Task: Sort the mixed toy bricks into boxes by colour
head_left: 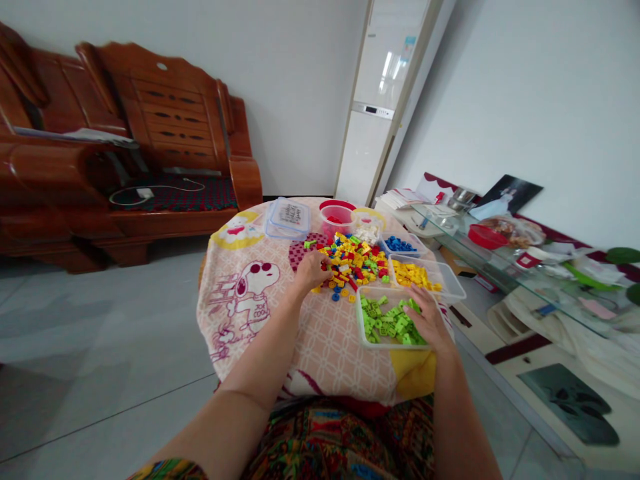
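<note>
My left hand [311, 269] reaches the left edge of a mixed pile of toy building bricks [357, 260], red, yellow, green, blue and white. Its fingers are bent together; what they hold, if anything, is too small to make out. Over the right side of a clear plastic box [361, 341] my right hand [429, 319] has its fingers apart, nearly touching the green bricks [393, 323] inside. Behind that box, yellow bricks [413, 275] fill part of another clear container. Blue bricks [399, 245] lie in a third one, farther back.
A round pink tub [336, 220] with red bricks and a pile of white bricks [367, 233] stand at the back. A clear lid [287, 219] lies back left on the patterned tablecloth [327, 347]. At right is a cluttered glass-topped stand [505, 260]; at left, a wooden bench [175, 133].
</note>
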The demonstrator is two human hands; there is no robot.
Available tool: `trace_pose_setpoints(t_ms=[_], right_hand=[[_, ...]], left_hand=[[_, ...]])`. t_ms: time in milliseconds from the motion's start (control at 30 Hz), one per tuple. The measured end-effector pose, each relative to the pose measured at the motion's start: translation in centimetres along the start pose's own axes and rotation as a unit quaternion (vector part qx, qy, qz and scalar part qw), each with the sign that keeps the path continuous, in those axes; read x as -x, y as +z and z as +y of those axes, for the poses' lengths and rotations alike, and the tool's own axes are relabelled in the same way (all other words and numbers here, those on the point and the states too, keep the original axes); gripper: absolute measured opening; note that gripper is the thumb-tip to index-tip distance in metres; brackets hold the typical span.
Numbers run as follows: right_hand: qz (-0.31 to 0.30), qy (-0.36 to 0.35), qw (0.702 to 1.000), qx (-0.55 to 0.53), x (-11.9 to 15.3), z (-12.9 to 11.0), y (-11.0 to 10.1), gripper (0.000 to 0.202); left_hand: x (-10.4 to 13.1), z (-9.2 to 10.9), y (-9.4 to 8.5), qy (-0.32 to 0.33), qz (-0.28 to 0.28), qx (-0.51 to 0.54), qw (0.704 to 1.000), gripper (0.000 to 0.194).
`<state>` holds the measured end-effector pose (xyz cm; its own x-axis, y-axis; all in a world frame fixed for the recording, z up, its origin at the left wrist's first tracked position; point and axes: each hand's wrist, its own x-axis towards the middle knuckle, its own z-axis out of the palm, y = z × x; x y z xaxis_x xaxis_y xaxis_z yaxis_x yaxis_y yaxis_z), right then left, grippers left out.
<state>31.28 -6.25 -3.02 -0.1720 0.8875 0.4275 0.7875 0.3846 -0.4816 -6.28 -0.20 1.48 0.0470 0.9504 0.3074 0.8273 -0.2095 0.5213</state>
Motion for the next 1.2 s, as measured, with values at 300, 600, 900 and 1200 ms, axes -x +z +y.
trace_pose_setpoints(t_ms=[300, 600, 900, 1200], right_hand=[[-0.005, 0.0, 1.0, -0.005, -0.1, -0.1, -0.1, 0.054], [-0.004, 0.006, 1.0, -0.013, -0.1, -0.1, -0.1, 0.055], [0.002, 0.001, 1.0, -0.003, 0.0, -0.2, 0.0, 0.054], [0.001, -0.012, 1.0, -0.003, 0.0, -0.3, -0.1, 0.054]], left_hand=[[1.8, 5.3, 2.3, 0.184, -0.087, 0.25, 0.947, 0.028], [1.0, 4.7, 2.8, 0.159, 0.018, 0.195, 0.968, 0.027], [-5.2, -3.3, 0.5, -0.068, 0.087, -0.051, 0.993, 0.047], [-7.9, -6.1, 1.4, -0.039, -0.046, -0.116, 0.991, 0.041]])
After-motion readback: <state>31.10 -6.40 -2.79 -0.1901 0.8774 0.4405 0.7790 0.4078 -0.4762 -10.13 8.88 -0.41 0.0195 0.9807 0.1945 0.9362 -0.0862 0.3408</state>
